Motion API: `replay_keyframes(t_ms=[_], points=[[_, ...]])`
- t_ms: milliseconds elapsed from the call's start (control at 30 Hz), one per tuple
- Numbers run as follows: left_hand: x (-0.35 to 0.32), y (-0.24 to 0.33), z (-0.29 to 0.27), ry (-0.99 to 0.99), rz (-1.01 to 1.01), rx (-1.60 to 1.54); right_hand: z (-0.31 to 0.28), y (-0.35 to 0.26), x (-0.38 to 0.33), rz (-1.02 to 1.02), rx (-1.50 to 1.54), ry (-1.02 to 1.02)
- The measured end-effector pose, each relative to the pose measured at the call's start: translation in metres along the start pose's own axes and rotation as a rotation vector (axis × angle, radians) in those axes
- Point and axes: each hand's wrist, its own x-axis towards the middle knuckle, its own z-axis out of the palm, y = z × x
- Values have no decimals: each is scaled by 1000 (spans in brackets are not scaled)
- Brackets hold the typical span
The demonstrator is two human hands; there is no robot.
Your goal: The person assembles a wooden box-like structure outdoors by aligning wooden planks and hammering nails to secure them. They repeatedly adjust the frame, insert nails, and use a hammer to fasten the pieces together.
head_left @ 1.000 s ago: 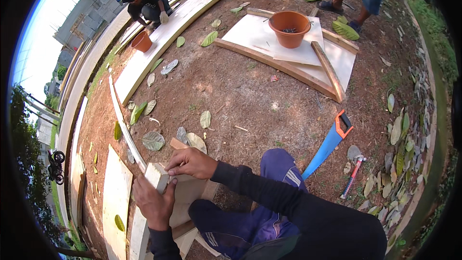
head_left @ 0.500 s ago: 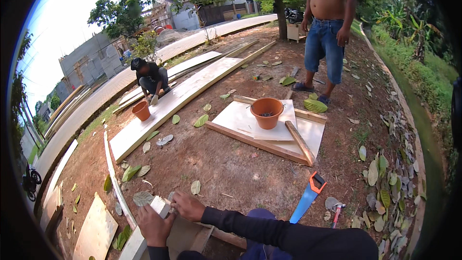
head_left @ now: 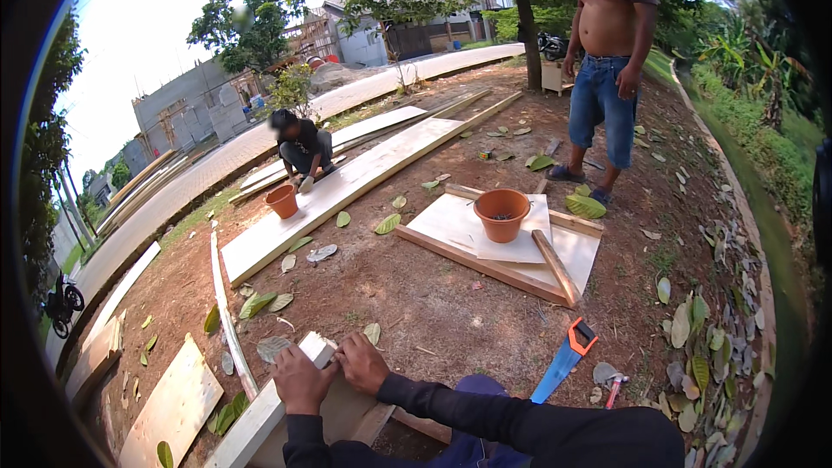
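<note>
A pale wooden beam [head_left: 247, 435] runs from the lower edge up to a rough-cut end between my hands. My left hand [head_left: 301, 381] is closed over its upper face, close to that end. Right beside it, my right hand [head_left: 361, 364] is closed with bent fingers at the end's right edge; whatever its fingertips pinch is hidden. A thin board [head_left: 342, 407] lies against the beam's right side, below my right forearm. On the soil to the right are a handsaw [head_left: 562, 366] with a blue blade and orange-black handle, and a hammer [head_left: 615, 388] with a red handle.
An orange bucket [head_left: 502, 217] of small dark pieces stands on a framed panel [head_left: 433, 225]. Beyond, a person [head_left: 299, 146] crouches by a long white panel [head_left: 347, 178] with another bucket [head_left: 282, 201]. Someone in denim shorts [head_left: 604, 104] stands at right. Plywood [head_left: 173, 407] lies left.
The whole view has shifted, so the scene sits farther right and lower. Both hands stay at the beam's end, with my right hand's fingers now closer against it.
</note>
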Motion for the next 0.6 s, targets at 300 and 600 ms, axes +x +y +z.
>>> replay_keyframes(t_ms=[300, 600], points=[[8, -12, -8, -117, 44, -112, -8, 3, 0, -51, 18, 11], [16, -45, -2, -137, 126, -528, 14, -8, -5, -29, 28, 141]])
